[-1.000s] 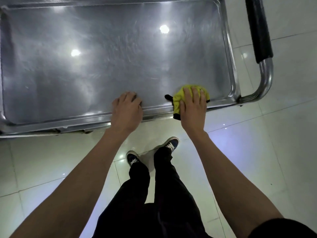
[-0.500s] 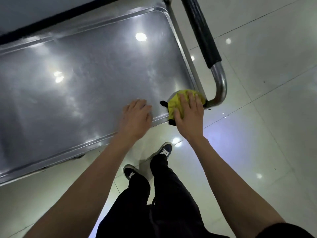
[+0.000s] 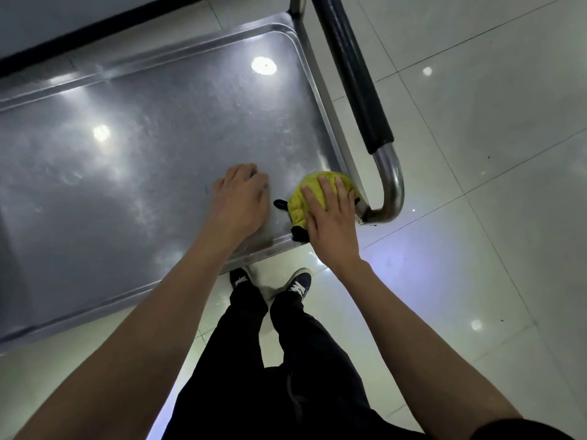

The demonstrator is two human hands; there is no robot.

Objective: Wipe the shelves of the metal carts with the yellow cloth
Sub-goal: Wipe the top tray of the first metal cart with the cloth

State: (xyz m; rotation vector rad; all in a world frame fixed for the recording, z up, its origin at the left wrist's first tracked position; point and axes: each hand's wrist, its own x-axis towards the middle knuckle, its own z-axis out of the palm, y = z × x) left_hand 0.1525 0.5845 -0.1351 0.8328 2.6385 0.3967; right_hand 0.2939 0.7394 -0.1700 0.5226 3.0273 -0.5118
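Right hand [image 3: 330, 214] flat, fingers spread, on yellow cloth [image 3: 301, 201]

My forearms are bare, with a black short sleeve [image 3: 524, 430] showing at my right arm. I'm wearing black trousers [image 3: 286, 360]. My shoes [image 3: 298, 282] are dark navy with white laces

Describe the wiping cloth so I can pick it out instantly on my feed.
Find the steel cart shelf and follow it to its near right corner, beside the curved handle tube. The yellow cloth is bunched there under the flat right hand. It is the only bright yellow thing, with black trim.
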